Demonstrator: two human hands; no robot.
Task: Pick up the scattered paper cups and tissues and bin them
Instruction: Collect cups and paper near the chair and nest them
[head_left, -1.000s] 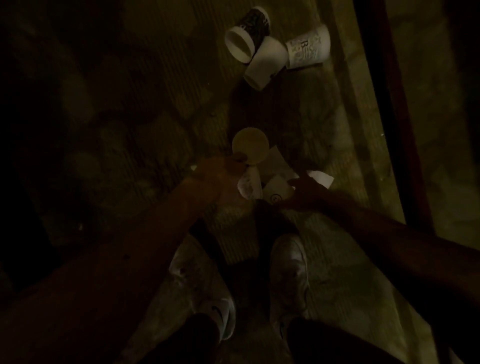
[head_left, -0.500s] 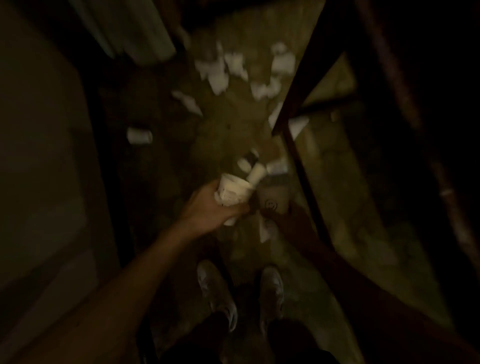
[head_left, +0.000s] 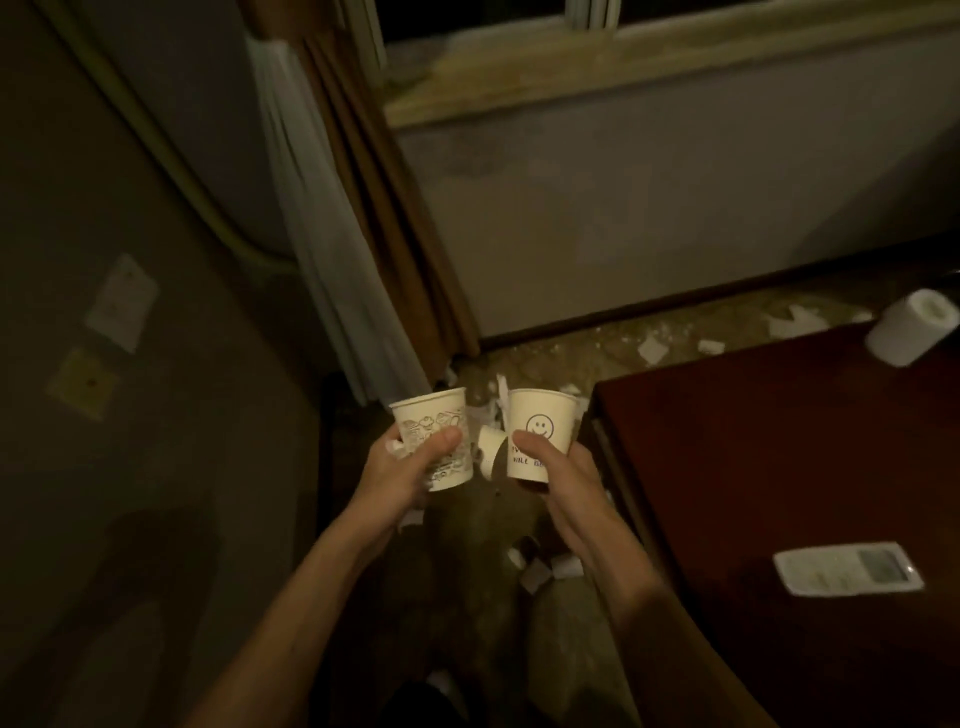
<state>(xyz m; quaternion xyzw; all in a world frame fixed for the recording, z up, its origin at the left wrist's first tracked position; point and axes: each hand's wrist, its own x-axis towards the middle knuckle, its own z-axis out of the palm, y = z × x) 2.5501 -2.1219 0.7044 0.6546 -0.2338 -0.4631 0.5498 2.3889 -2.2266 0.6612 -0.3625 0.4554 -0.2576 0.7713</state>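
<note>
My left hand grips a white paper cup with line drawings, held upright in front of me. My right hand grips a second white paper cup with a smiley face and handwriting, also upright, just right of the first. Between the two cups another paper cup lies on the floor below. Torn tissue scraps lie on the patterned floor under my right forearm, and more tissue pieces are scattered along the wall under the window. No bin is in view.
A dark wooden table stands on the right, carrying a toilet paper roll and a white remote control. Curtains hang in the corner ahead. A wall with a socket plate is on the left.
I have risen from crouching over the floor and the view has lifted toward the window. Both hands, which picked cups off the floor, now hold them up side by side.
</note>
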